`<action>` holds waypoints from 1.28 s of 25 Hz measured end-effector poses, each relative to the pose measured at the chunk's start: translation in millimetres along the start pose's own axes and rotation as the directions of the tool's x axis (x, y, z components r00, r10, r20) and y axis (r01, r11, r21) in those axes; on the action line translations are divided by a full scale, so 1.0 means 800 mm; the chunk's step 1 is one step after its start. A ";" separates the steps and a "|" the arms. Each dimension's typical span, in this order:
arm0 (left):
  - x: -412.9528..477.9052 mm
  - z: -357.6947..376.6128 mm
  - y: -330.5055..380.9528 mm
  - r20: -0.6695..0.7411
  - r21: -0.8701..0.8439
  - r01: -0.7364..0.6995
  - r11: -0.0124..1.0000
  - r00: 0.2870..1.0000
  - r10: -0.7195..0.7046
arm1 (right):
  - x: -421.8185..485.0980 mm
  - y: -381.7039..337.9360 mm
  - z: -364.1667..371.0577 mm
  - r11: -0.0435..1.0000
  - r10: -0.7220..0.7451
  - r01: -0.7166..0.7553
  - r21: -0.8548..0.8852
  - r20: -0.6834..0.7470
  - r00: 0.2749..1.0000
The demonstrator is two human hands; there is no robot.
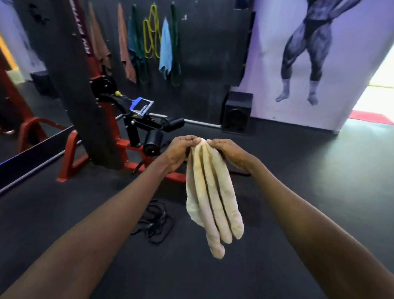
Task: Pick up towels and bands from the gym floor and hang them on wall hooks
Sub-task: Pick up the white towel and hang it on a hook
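Cream towel (212, 195); light-blue towel (166, 46); yellow bands (151, 32); black floor (303, 176).

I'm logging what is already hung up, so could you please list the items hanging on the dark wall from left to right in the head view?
Brown towel → second brown towel → teal towel → yellow bands → light blue towel → dark green band.
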State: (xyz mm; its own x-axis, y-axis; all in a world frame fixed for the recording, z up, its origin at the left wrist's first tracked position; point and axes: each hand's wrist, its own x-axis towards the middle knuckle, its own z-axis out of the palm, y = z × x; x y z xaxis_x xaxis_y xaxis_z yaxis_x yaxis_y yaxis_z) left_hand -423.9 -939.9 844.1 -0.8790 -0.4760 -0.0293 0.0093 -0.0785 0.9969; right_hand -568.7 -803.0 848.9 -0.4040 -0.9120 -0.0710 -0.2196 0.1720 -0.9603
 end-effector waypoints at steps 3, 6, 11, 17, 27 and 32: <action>0.092 0.031 0.004 0.078 0.022 -0.013 1.000 0.997 0.011 | 0.021 0.009 -0.073 0.993 0.054 -0.058 -0.100 -0.043 0.998; 0.182 0.081 0.004 0.156 0.127 -0.019 0.992 0.988 -0.002 | 0.041 0.025 -0.155 0.971 0.113 -0.150 -0.186 -0.196 0.974; 0.316 0.173 -0.011 0.243 0.193 -0.047 0.980 0.970 -0.002 | 0.064 0.063 -0.283 0.980 0.130 -0.180 -0.088 -0.400 0.907; 0.501 0.281 -0.011 0.254 0.200 -0.096 0.975 0.966 0.043 | 0.127 0.099 -0.470 0.983 0.112 -0.159 -0.094 -0.379 0.918; 0.767 0.424 -0.002 0.194 0.239 -0.099 0.966 0.980 0.052 | 0.274 0.168 -0.744 0.993 0.110 -0.113 0.016 -0.395 0.912; 0.943 0.449 -0.003 0.221 0.137 -0.074 0.988 0.974 0.042 | 0.413 0.197 -0.875 0.978 0.117 -0.025 0.207 -0.446 0.887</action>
State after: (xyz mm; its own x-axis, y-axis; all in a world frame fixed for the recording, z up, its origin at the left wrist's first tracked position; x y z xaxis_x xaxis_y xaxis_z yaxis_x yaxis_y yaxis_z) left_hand -1257.9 -984.3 845.6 -0.9614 -0.2736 0.0298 0.0089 0.0775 0.9970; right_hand -1358.2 -817.0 862.7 -0.7802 -0.6231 -0.0555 -0.0207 0.1144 -0.9932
